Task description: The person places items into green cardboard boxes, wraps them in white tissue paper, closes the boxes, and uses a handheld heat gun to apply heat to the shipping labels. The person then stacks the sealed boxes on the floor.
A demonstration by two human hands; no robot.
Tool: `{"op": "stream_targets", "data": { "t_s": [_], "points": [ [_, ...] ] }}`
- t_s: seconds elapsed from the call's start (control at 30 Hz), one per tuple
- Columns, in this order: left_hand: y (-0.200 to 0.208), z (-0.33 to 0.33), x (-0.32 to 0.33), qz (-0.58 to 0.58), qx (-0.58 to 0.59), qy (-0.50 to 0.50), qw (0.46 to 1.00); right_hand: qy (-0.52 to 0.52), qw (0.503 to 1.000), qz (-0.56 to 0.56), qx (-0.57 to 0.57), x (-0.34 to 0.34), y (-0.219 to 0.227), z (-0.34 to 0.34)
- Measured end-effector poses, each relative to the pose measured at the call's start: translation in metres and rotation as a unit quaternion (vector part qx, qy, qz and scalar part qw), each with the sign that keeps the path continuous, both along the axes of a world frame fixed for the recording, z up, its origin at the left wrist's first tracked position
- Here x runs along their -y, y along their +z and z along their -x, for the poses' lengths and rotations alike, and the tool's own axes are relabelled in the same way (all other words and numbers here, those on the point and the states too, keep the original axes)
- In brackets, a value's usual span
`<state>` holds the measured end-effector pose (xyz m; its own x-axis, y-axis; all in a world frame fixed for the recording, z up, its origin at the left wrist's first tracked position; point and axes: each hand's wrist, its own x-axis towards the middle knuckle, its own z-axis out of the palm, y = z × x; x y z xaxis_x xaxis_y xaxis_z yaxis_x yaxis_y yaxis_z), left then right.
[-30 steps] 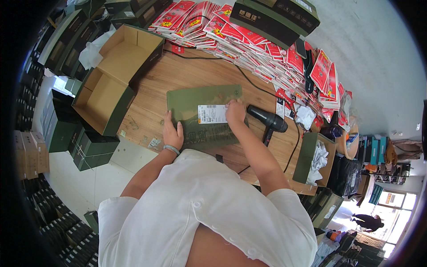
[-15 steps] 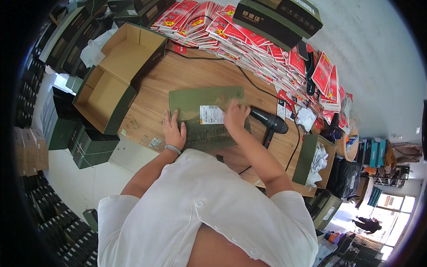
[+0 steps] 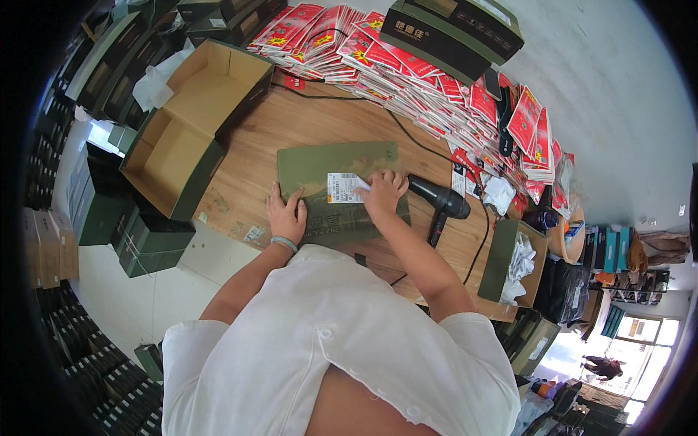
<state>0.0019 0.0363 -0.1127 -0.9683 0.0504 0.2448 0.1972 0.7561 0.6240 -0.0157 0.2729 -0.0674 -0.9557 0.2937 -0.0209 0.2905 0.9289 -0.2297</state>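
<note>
A flat green box point(image 3: 338, 156) lies on the wooden table in front of me, with dark print on its near part. A white printed shipping label point(image 3: 341, 188) is on its middle. My left hand point(image 3: 286, 216) rests palm down on the box's left edge, fingers spread. With the fingers of my right hand point(image 3: 384, 193) I pinch the label's right edge, which is lifted and curled off the box. A black hair dryer point(image 3: 440, 198) lies just right of that hand, its nozzle close to my knuckles.
An open green box point(image 3: 178, 156) stands at the left. Red printed packets point(image 3: 407, 73) are heaped along the far edge, with a closed dark box point(image 3: 454, 36) on top. A black cord point(image 3: 418, 138) crosses the table. At right, another box point(image 3: 502, 261) holds crumpled paper.
The label's right edge has come up and curled in my right fingers, and that hand has moved slightly down. My left fingers have shifted a little; the box has stayed put.
</note>
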Motion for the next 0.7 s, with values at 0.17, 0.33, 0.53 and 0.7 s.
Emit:
{"op": "stream_targets", "data": {
  "t_s": [0.17,0.33,0.53,0.7],
  "points": [
    [0.0,-0.001,0.0,0.001,-0.003,-0.002,1.0,0.026,0.999,0.039,0.005,-0.018,-0.013,0.005],
    [-0.003,0.0,0.0,-0.002,-0.003,0.002,1.0,0.065,0.994,-0.043,-0.076,-0.006,-0.004,-0.001],
    [0.0,0.0,-0.002,-0.006,0.007,-0.001,1.0,0.098,0.984,-0.036,-0.141,0.01,0.002,-0.017],
    [0.0,-0.001,-0.002,0.016,-0.011,-0.007,1.0,0.144,0.975,0.021,-0.168,0.034,0.025,-0.032]
  ]
}}
